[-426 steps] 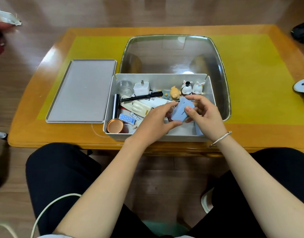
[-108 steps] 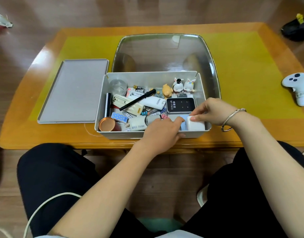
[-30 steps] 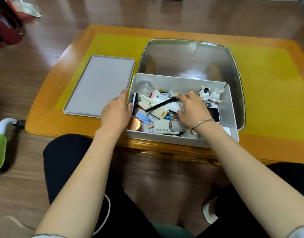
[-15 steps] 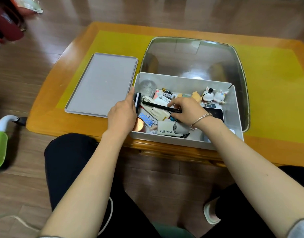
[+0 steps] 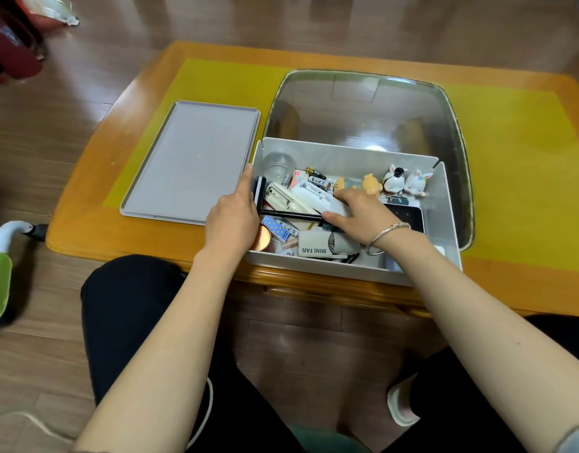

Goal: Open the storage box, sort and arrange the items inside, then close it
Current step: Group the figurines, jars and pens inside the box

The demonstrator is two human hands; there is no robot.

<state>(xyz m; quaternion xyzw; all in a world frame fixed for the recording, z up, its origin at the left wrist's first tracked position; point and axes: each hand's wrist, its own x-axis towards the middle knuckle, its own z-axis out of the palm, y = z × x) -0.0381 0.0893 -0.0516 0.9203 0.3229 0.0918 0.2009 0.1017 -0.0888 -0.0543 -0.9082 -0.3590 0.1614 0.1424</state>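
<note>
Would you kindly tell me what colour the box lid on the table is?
The lid is plain light grey, seen in the head view, beside the box.

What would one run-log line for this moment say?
box: open | lid: on table beside it | left hand: on box's left wall | right hand: on black pen
</note>
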